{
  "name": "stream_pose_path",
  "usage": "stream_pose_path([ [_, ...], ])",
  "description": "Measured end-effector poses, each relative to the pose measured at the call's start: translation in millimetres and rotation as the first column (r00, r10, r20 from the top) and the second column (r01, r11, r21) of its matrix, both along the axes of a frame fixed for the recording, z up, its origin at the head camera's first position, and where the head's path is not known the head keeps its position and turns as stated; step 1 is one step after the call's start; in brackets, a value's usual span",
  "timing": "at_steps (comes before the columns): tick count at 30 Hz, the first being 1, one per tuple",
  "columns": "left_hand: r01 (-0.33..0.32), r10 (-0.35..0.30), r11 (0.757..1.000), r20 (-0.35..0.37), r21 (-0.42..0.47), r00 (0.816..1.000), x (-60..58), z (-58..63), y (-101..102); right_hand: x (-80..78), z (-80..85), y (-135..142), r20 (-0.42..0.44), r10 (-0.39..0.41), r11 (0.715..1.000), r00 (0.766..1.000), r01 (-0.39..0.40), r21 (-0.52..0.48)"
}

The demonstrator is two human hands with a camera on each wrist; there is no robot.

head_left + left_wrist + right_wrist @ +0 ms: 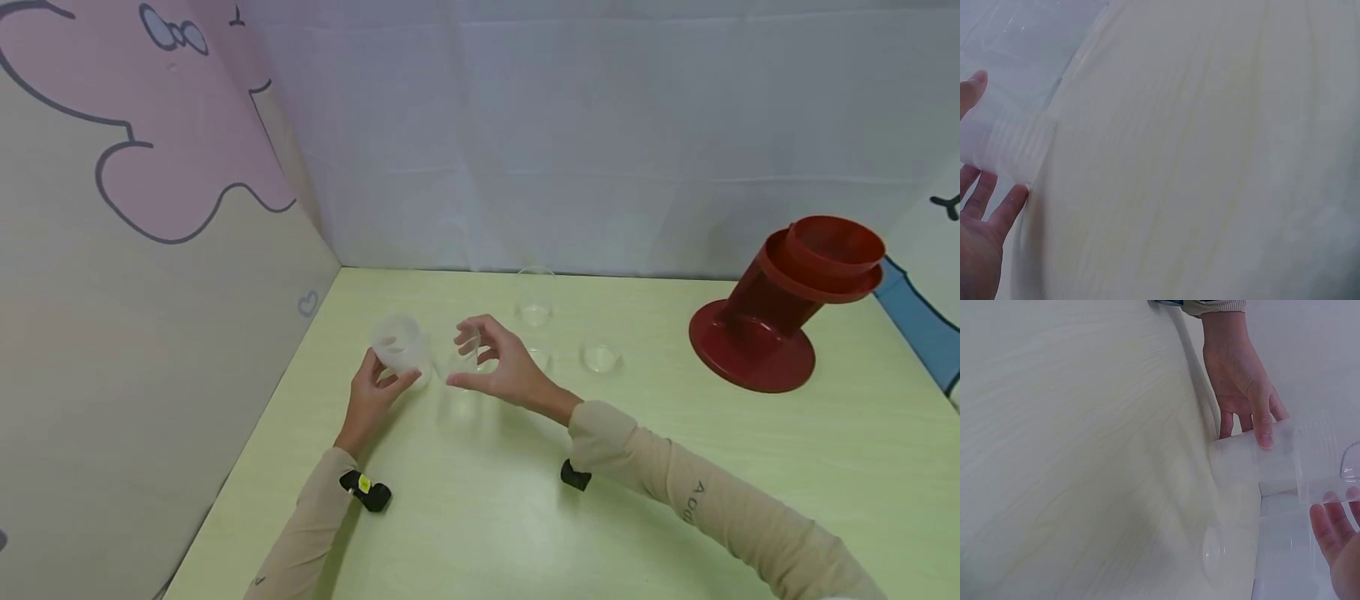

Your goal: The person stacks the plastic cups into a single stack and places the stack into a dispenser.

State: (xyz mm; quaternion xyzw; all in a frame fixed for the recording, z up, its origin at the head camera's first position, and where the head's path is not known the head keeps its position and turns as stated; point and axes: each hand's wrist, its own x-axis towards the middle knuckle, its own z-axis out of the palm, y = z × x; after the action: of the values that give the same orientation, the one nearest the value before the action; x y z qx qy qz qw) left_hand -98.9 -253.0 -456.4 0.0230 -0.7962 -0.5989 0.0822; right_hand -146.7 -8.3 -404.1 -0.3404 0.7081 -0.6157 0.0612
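My left hand (369, 398) grips a stack of frosted plastic cups (397, 335) low over the left part of the table, thumb on one side and fingers on the other. In the left wrist view, ridged rings show along the stack (1019, 140). Close to the right of it, my right hand (513, 367) holds a clear plastic cup (462, 357) between thumb and curved fingers. The right wrist view shows the stack (1238, 462) tilted, with the left hand (1235, 378) on it and the right hand's fingers (1329, 525) near its wide end.
Clear cups stand on the pale table (480, 517): one at the back (535, 300), one farther right (601, 354), and one partly hidden behind the right hand. A red tilted holder (780, 308) with a round base stands at the right. Printed cloth walls border the table.
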Motion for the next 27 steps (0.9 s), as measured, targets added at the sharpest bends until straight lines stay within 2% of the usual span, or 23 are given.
stream_pose_path([
  [6,0.002,-0.002,1.0,0.008,-0.02,1.0,1.6,-0.1,0,-0.1,4.9,-2,-0.025,-0.009,1.0,1.0,0.009,0.013],
  [15,0.001,-0.001,1.0,0.003,-0.015,1.0,0.9,-1.1,-1,11.4,38.4,0,-0.008,0.009,1.0,1.0,-0.009,-0.017],
  [22,0.0,0.0,1.0,0.001,-0.028,1.0,1.1,-1.1,0,11.7,41.8,0,-0.004,0.003,1.0,1.0,-0.003,0.002],
  [27,0.006,-0.006,1.0,-0.003,-0.003,1.0,0.6,-1.7,0,10.0,43.1,-1,-0.012,0.006,1.0,1.0,-0.006,0.0],
])
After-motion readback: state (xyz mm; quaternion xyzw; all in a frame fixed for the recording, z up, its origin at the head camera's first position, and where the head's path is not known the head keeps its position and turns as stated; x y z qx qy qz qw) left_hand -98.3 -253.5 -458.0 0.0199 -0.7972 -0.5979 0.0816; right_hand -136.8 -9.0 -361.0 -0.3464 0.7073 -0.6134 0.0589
